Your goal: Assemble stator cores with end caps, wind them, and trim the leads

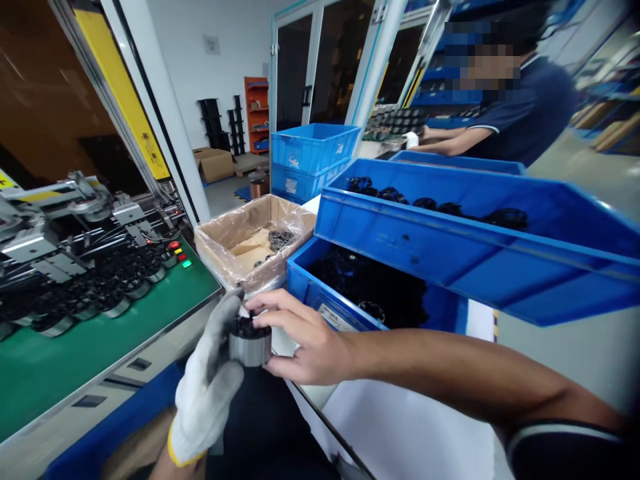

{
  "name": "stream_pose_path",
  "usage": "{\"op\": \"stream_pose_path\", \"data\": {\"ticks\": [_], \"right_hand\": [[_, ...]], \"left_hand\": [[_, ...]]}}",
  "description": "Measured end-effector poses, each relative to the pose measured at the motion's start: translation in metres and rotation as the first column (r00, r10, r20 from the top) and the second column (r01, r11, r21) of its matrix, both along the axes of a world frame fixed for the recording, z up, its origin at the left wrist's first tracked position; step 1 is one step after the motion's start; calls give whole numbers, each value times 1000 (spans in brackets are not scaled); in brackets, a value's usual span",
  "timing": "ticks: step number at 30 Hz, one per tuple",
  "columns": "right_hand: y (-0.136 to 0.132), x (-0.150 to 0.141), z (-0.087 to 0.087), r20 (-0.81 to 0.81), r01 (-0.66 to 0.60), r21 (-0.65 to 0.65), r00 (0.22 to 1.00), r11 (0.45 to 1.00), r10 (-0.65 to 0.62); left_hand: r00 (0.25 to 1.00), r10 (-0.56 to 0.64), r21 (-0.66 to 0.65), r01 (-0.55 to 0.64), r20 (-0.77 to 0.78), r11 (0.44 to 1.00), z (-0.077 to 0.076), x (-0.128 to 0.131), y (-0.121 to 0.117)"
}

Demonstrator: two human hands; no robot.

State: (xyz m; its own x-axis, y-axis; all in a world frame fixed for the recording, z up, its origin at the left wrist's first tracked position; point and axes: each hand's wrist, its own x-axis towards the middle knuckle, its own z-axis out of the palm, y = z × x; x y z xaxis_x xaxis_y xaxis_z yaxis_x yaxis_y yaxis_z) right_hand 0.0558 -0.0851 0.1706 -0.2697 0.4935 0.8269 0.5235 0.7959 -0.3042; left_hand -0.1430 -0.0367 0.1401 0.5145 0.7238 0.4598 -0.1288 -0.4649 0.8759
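Note:
Between my two hands, above my lap, is a motor stator (251, 347) with a silver laminated ring and black plastic on top. My left hand (207, 380), in a white and grey knit glove, grips its left side with the thumb low and the fingers behind. My bare right hand (305, 340) holds the right side, fingertips on the black top and thumb near the lower edge. The far side of the stator is hidden. Close behind it stand a plastic-lined carton (215, 243) with a few parts inside and a blue bin (300, 277) of black parts.
Rows of similar stators (117, 303) stand on the green bench (165, 320) at left, under machinery with small lit buttons (187, 265). A larger blue bin (430, 247) rests tilted over the lower one. Stacked blue crates (287, 153) stand behind. A co-worker (525, 107) works at upper right.

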Motion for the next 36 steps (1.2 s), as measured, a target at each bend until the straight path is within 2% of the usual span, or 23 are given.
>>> {"op": "stream_pose_path", "data": {"ticks": [2,4,6,10,13,16,18,21,23,25,27,29,30,32,33,34,35,36], "right_hand": [[0,1,-2,38,28,32,999,999,-30],[-1,3,-4,104,59,37,993,998,-63],[-3,4,-3,160,95,-21,983,995,-91],[-7,5,4,183,145,-177,977,973,-112],[-7,4,7,159,112,-165,983,980,-86],[-6,2,5,156,97,-144,985,985,-74],[-5,2,3,176,103,-129,981,986,-80],[-5,2,2,224,142,-119,968,983,-112],[-5,3,0,264,167,-117,956,979,-132],[-4,5,-1,316,186,-98,937,978,-147],[-2,8,-4,374,212,-52,910,976,-178],[-1,10,-5,414,239,1,884,971,-218],[-1,11,-5,426,249,23,874,968,-235],[-2,11,-4,441,260,47,861,964,-254],[-2,11,-3,446,261,57,857,964,-259],[-1,11,-2,450,260,72,853,963,-264],[-1,10,-1,454,257,86,850,963,-267],[0,9,0,458,254,100,847,962,-271]], "left_hand": [[999,22,-86,-26,-50,996,-7,3,0],[973,94,-101,-118,-213,988,-11,4,2],[947,124,-120,-166,-297,979,-15,5,3],[990,53,-163,-74,-129,984,-22,4,4],[993,26,-43,-31,-113,999,-20,1,5],[974,80,145,-50,-214,988,-8,-1,9],[951,156,283,-77,-266,956,-1,-2,12],[934,257,456,-122,-248,882,4,-1,12],[938,267,477,-134,-222,868,1,0,10],[935,275,440,-155,-224,884,-3,-1,8],[906,348,394,-237,-242,888,-7,-9,11],[832,489,344,-392,-264,853,-8,-27,21],[762,575,319,-489,-297,812,-7,-41,30],[534,707,284,-666,-464,690,-3,-77,53],[365,715,288,-733,-597,615,1,-97,68],[186,639,296,-767,-747,570,5,-119,83],[104,604,304,-789,-790,533,10,-141,99],[58,589,310,-806,-806,504,15,-161,115]]}}
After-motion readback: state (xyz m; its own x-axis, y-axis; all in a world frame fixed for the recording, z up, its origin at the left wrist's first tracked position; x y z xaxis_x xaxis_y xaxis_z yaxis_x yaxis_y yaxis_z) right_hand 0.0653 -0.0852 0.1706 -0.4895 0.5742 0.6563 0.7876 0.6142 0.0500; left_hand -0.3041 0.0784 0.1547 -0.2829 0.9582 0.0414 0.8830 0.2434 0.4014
